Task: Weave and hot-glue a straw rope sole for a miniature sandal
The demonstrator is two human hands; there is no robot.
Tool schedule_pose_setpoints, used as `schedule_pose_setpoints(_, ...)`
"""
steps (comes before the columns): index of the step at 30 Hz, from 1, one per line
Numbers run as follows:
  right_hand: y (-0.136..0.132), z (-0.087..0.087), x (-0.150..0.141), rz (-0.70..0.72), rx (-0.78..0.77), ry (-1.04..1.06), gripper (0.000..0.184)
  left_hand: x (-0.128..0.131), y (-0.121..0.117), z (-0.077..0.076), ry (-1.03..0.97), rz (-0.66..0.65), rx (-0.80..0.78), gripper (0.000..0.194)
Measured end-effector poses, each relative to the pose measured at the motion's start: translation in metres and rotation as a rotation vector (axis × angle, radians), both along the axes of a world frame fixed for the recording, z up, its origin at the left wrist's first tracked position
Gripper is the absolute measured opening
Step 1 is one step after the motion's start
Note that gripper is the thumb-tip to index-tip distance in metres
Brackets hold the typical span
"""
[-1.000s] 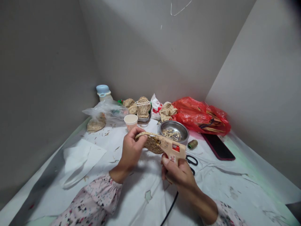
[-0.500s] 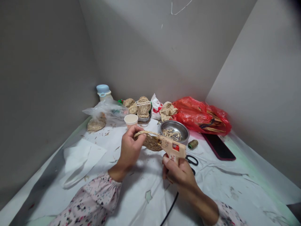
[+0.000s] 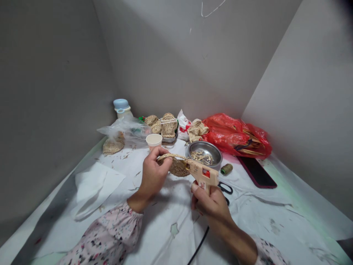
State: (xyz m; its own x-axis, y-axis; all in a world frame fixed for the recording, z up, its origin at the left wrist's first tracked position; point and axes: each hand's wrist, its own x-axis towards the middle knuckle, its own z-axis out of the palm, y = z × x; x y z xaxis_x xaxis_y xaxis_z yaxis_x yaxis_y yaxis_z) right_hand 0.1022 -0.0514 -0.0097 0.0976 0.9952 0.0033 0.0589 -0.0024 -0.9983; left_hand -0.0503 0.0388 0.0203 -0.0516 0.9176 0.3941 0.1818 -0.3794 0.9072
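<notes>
My left hand pinches the left edge of a round woven straw piece, which has a braided cord along its upper rim. A beige glue gun with a small red window is wrapped in the fingers of my right hand. The gun's nozzle end meets the right side of the straw piece; the tip itself is hard to make out. Both things are held above the table, and a black cable runs down below the gun.
Behind my hands stand a paper cup and a steel bowl with straw bits. Scissors, a green thread spool and a phone lie to the right. Farther back are a red plastic bag, woven pieces and a bottle.
The straw piece has tilted slightly, showing more of its flat face. My left hand has shifted a little to the left; the glue gun has stayed almost in place.
</notes>
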Motion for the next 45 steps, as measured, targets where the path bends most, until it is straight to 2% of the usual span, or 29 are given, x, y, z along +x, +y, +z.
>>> schedule_pose_setpoints(12, -0.0022, 0.0003, -0.0017, -0.048, -0.005, -0.056, 0.031, -0.0001, 0.0001, 0.0005, 0.013, 0.022, 0.009, 0.003)
schedule_pose_setpoints(21, -0.0041, 0.0025, -0.0026, -0.014, -0.023, -0.086, 0.035, 0.0026, -0.0015, -0.0031, 0.044, -0.003, 0.011, 0.004)
schedule_pose_setpoints(26, -0.0038, 0.0015, -0.002, -0.06, -0.023, -0.057, 0.035, 0.0015, 0.0001, -0.0036, 0.035, 0.016, 0.025, 0.003)
schedule_pose_setpoints(45, -0.0032, -0.0018, -0.0042, -0.037, -0.011, -0.032, 0.034, 0.0017, 0.0004, -0.0052, -0.001, 0.012, 0.001, 0.004)
